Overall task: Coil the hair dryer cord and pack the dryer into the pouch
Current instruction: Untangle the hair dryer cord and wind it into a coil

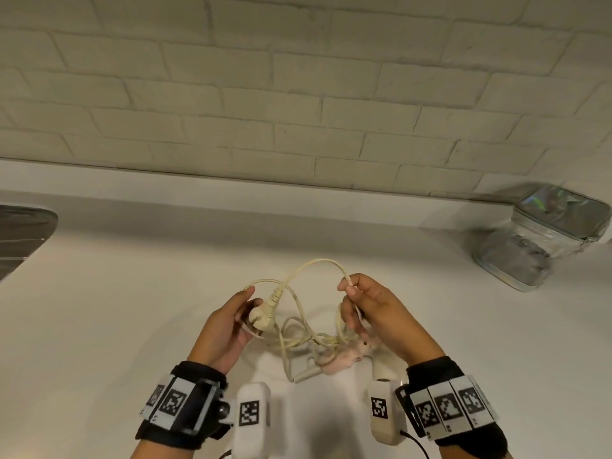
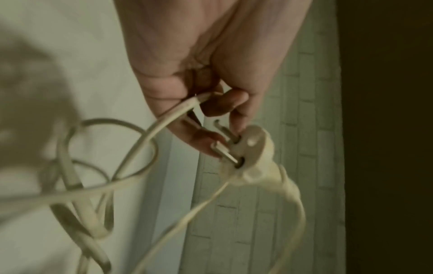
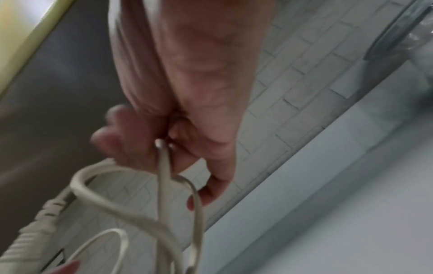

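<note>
A cream cord (image 1: 318,265) arcs between my two hands above the white counter (image 1: 99,326). My left hand (image 1: 243,309) holds the cord's round plug (image 1: 261,318) at the fingertips; in the left wrist view the plug (image 2: 251,148) shows two pins, and a cord strand (image 2: 182,109) runs under the curled fingers. My right hand (image 1: 351,293) pinches the cord; the right wrist view shows cord strands (image 3: 164,166) running through its curled fingers. Loose tangled loops (image 1: 308,336) hang down to a pale pink dryer (image 1: 344,357) lying on the counter below. The silver-grey pouch (image 1: 543,236) stands far right.
A white brick wall (image 1: 298,94) runs along the back of the counter. A dark metal object (image 1: 20,233) sits at the left edge. Wrist-worn white camera units (image 1: 251,415) with markers hang below both wrists.
</note>
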`<state>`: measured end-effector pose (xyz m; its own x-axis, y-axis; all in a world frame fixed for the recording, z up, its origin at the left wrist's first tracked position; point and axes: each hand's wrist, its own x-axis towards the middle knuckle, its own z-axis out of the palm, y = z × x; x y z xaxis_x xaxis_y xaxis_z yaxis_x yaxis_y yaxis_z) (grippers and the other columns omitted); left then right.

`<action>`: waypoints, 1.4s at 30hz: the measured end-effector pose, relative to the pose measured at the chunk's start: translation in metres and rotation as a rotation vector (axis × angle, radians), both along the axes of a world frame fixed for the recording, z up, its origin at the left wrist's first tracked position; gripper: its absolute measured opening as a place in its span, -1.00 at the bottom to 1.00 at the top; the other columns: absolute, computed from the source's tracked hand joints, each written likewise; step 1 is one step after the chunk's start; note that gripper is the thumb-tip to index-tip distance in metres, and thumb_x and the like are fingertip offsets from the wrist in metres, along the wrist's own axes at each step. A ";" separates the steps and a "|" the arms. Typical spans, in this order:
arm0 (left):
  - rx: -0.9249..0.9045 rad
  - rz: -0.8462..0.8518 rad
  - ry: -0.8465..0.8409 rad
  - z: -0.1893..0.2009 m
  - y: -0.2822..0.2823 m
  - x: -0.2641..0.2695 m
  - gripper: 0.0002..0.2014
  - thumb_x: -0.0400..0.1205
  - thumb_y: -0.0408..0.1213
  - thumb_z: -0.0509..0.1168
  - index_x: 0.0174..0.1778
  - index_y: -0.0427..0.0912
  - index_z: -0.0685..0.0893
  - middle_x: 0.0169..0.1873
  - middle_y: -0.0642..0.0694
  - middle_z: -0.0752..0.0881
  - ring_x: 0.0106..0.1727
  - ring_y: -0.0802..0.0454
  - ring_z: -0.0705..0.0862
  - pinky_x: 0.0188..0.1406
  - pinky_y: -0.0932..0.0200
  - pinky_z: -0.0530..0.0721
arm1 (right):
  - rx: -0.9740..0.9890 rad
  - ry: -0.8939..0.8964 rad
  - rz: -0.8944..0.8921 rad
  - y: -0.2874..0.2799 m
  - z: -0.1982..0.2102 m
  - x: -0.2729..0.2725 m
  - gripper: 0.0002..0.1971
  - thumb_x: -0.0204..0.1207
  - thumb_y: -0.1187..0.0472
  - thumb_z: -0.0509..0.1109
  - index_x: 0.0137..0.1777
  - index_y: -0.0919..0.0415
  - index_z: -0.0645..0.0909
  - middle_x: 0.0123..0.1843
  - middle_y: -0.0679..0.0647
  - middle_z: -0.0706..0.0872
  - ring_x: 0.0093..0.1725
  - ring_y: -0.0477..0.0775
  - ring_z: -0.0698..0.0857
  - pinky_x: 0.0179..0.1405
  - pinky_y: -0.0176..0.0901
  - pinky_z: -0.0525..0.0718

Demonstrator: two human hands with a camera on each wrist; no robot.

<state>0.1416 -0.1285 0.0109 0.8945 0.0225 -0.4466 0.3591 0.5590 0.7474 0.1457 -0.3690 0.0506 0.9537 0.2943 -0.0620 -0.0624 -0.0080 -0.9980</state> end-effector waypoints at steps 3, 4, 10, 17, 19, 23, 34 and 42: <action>-0.254 0.054 0.071 -0.002 0.010 0.001 -0.51 0.51 -0.25 0.31 -0.77 -0.14 0.36 -0.58 -0.08 0.60 -0.60 0.18 0.59 -0.54 0.37 0.70 | 0.436 -0.011 -0.095 -0.006 -0.001 0.001 -0.91 0.58 0.35 0.16 -0.09 0.17 0.43 -0.35 0.07 0.68 -0.43 0.13 0.69 -0.16 -0.14 0.72; -0.280 0.067 0.080 -0.004 0.012 0.001 -0.53 0.48 -0.24 0.32 -0.76 -0.14 0.37 -0.56 -0.07 0.56 -0.64 0.19 0.53 -0.61 0.40 0.64 | 0.574 0.016 -0.146 -0.009 -0.002 0.003 -0.88 0.52 0.38 0.18 -0.12 0.14 0.42 -0.31 0.06 0.70 -0.37 0.14 0.74 -0.08 -0.10 0.74; -0.067 -0.107 -0.128 0.001 0.011 -0.008 -0.69 0.21 -0.06 0.56 -0.41 -0.13 0.60 -0.47 -0.01 0.52 -0.59 0.16 0.36 -0.56 0.32 0.48 | 0.585 0.115 -0.285 -0.011 -0.007 0.003 -0.78 0.58 0.50 0.08 -0.12 0.15 0.33 -0.27 0.11 0.72 -0.20 0.34 0.80 -0.16 0.01 0.78; 0.693 -0.602 -0.345 0.025 0.005 -0.021 -0.61 0.37 0.12 0.40 -0.36 -0.18 0.84 -0.21 -0.02 0.80 -0.14 0.08 0.73 -0.01 0.25 0.61 | 0.551 0.112 -0.340 -0.002 -0.007 0.004 -0.72 0.62 0.54 0.01 -0.09 0.11 0.27 -0.14 0.23 0.60 -0.02 0.44 0.76 -0.05 0.09 0.78; 0.818 -0.641 -0.354 0.027 -0.005 -0.022 -0.89 0.50 -0.25 0.40 -0.24 -0.10 0.85 -0.09 -0.03 0.76 -0.11 0.07 0.74 -0.12 0.26 0.64 | 0.548 0.083 -0.340 0.000 -0.005 0.004 -0.73 0.62 0.54 0.03 -0.09 0.12 0.27 -0.15 0.23 0.60 -0.03 0.43 0.76 -0.07 0.06 0.79; 0.770 -0.642 -0.367 0.036 -0.042 -0.022 -0.79 0.55 -0.08 0.32 0.03 -0.02 0.73 -0.02 0.04 0.72 -0.30 0.02 0.76 -0.26 0.19 0.72 | 0.506 0.039 -0.330 0.013 -0.008 0.001 -0.75 0.60 0.52 0.10 -0.03 0.12 0.26 -0.16 0.20 0.61 -0.09 0.36 0.79 -0.11 0.00 0.78; 0.709 -0.396 -0.473 0.051 -0.067 -0.009 -0.84 0.53 -0.39 0.35 -0.21 -0.03 0.79 -0.18 -0.08 0.83 -0.12 0.00 0.78 -0.04 0.20 0.69 | 0.060 -0.146 -0.360 0.029 -0.013 -0.004 -0.76 0.46 0.52 0.32 -0.25 0.17 0.62 -0.23 0.15 0.67 -0.21 0.12 0.70 -0.19 -0.05 0.73; 0.922 -0.498 -0.399 0.034 -0.066 -0.005 -0.77 0.44 -0.44 0.37 -0.04 -0.10 0.61 -0.15 -0.17 0.72 -0.24 -0.07 0.74 -0.06 -0.12 0.74 | 0.461 0.013 -0.325 0.042 -0.008 -0.001 -0.82 0.57 0.50 0.20 -0.14 0.22 0.36 -0.22 0.09 0.58 -0.06 0.15 0.81 -0.11 -0.15 0.77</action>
